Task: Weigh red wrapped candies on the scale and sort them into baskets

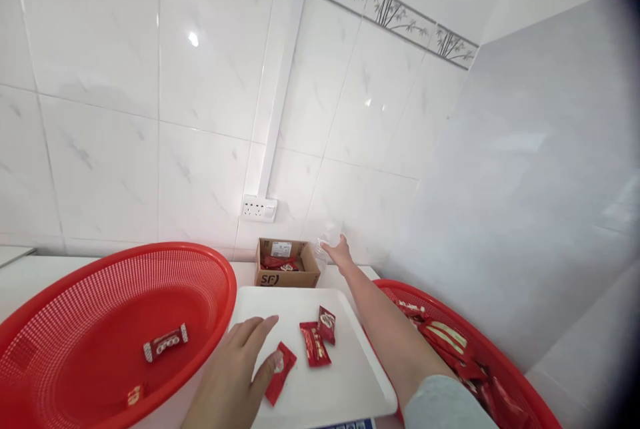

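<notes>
My left hand [237, 369] is over the near left part of a white tray [350, 382], fingers spread. Its thumb reaches over the edge of a red-wrapped sweet [283, 375]; whether it presses on it I cannot tell. Two more small red packets, one [315, 345] lying against the other [327, 325], rest on the tray. My right hand [339, 253] is stretched far forward near the wall, thumb and fingers apart, at a clear plastic piece [321, 255] that looks like a bag or wrapper. The plastic's outline is faint, and no firm grip on it shows.
A small cardboard box [287, 279] with red packets inside stands behind the tray. On the left is a red plastic basket [220, 282] with a few wrapped sweets [166, 343]. Another red basket [520, 389], full of red packets, sits right. A socket [259, 208] is on the tiled wall.
</notes>
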Demonstrator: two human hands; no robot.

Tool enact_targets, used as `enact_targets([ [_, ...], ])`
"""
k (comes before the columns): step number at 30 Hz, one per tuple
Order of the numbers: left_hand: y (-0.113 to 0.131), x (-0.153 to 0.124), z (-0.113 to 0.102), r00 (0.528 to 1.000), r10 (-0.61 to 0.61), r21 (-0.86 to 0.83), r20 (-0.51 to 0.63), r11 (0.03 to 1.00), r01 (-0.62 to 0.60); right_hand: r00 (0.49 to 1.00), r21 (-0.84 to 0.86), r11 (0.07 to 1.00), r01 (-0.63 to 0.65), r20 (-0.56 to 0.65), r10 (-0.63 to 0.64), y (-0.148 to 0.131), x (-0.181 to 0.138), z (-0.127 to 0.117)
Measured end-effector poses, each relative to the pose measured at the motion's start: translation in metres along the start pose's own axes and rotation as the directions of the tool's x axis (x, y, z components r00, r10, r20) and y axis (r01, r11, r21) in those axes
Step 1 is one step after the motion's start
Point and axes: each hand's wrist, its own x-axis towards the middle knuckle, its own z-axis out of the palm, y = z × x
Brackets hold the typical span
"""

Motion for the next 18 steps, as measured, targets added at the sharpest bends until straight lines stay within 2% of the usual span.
enact_targets([
  [5, -0.007, 0.003, 0.001, 0.981, 0.182, 0.06, -0.074, 0.982, -0.177, 0.996, 0.001, 1.0, -0.027, -0.091, 0.027, 0.004, 0.032, 0.031],
  [9, -0.012, 0.003, 0.001, 0.962, 0.255, 0.085, -0.092, 0.965, -0.248, 0.995, -0.012, 1.0, 0.001, -0.098, -0.002, 0.015, 0.039, 0.039],
  [14, -0.002, 0.0, -0.009, 0.964, 0.258, 0.056, -0.069, 0.965, -0.255, 0.985, -0.014, 0.999, 0.042, -0.166, -0.043, 0.022, 0.032, 0.022],
  [18, 0.006, -0.002, -0.019, 0.966, 0.24, 0.023, -0.093, 0.971, -0.239, 0.951, 0.001, 0.99, 0.141, -0.279, -0.135, -0.001, 0.017, -0.011],
])
